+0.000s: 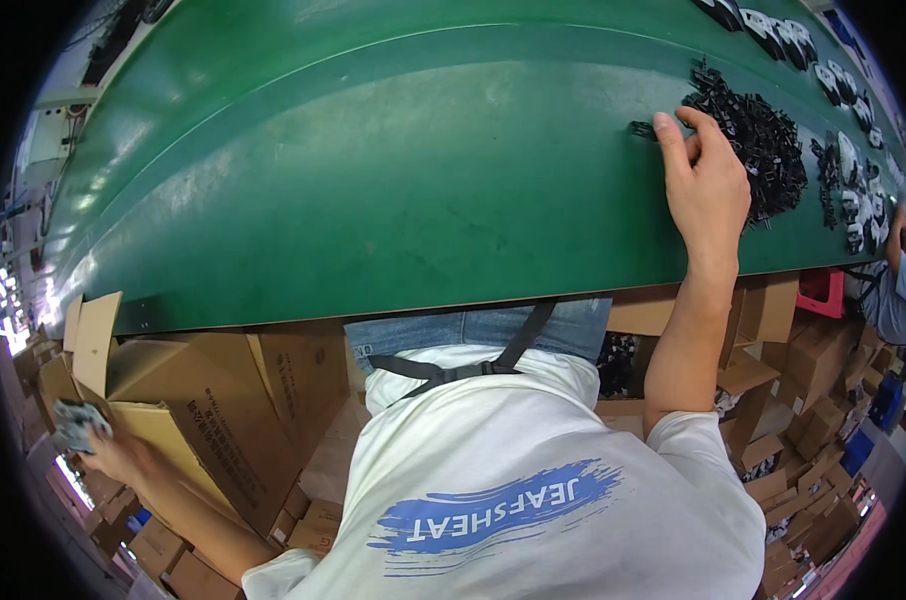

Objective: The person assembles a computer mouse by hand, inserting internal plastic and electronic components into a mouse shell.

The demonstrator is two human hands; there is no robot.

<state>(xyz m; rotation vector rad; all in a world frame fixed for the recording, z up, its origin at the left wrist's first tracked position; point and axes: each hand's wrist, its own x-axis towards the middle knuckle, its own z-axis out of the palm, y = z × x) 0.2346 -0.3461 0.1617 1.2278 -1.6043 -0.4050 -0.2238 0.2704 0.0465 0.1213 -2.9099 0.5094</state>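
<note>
My right hand [708,185] reaches across the green table [373,180] to the edge of a pile of small black plastic parts [768,150]. Its fingers are curled down into the pile and the thumb tip touches one loose black part [641,128]. What lies under the palm is hidden. My left hand [113,455] hangs low at the far left, beside an open cardboard box [193,400], and is closed around a small grey-white bundle [76,425].
White-and-black parts [783,35] lie in rows along the table's far right edge. Another person's arm in a blue sleeve [893,295] shows at the right. Many cardboard boxes [803,360] and a red crate [823,292] stand under and beside the table.
</note>
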